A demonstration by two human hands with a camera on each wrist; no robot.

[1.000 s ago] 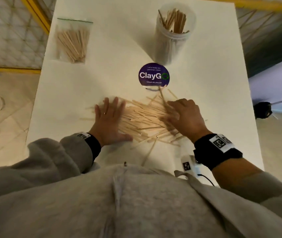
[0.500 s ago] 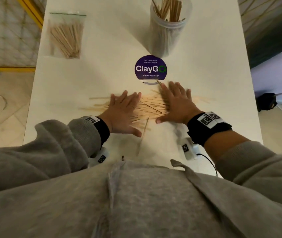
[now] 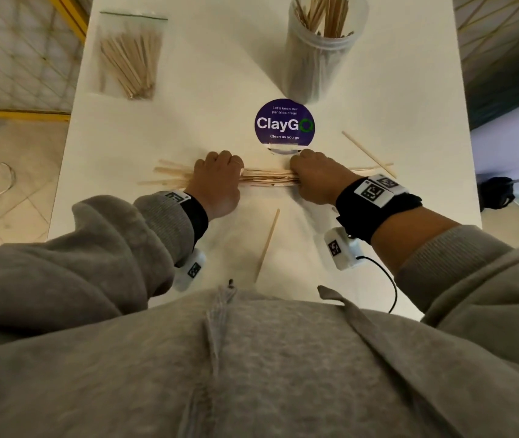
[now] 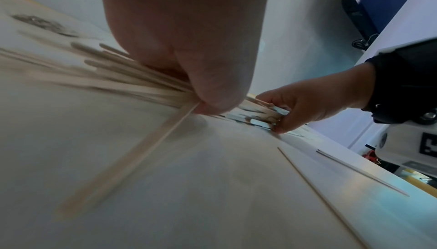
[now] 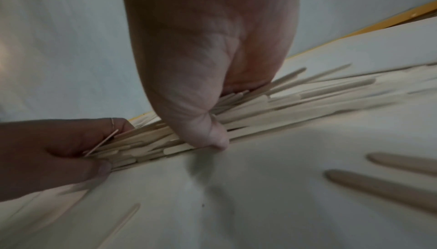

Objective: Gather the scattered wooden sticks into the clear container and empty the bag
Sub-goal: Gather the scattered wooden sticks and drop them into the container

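Both my hands, left hand (image 3: pixel 217 178) and right hand (image 3: pixel 316 176), clamp bundle of pale wooden sticks (image 3: pixel 267 178) on white table (image 3: pixel 188 128); two strays (image 3: pixel 267 243) outside.

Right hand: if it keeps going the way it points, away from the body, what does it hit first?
Probably the purple ClayGo sticker, flat just beyond the right hand; the first upright obstacle would be the clear container, though depth is unclear.

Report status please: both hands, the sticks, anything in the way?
Left hand and right hand both grip the stick bundle on the table. Stray sticks near and right. Bag still full. Path to container open.
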